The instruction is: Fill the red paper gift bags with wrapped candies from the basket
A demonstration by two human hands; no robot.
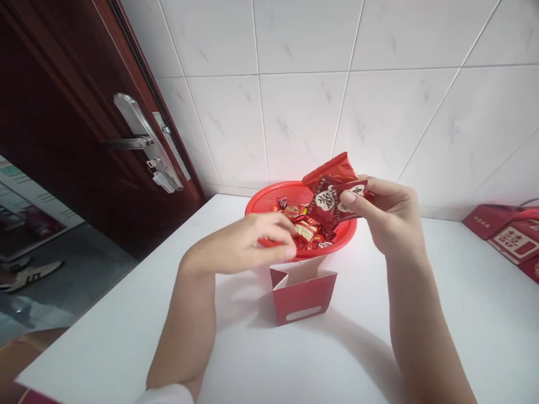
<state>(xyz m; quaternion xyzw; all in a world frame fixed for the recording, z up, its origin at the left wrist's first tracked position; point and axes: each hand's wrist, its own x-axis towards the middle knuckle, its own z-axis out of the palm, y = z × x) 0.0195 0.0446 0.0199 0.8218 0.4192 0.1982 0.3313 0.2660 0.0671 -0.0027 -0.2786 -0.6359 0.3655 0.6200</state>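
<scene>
Several red wrapped candy packets are pinched between the thumb and fingers of my right hand, held up over the right side of a red plastic basket. Many small wrapped candies lie inside it. My left hand reaches across the basket's near left rim, its fingers loosely bent and apart from the thumb, with nothing visible in them. Just in front of the basket stands a small dark red paper box, upright, its top open.
A white table reaches back to a tiled wall. Red gift boxes sit at the right edge. To the left is a dark red door with a metal handle and keys. A shoe shows on the floor.
</scene>
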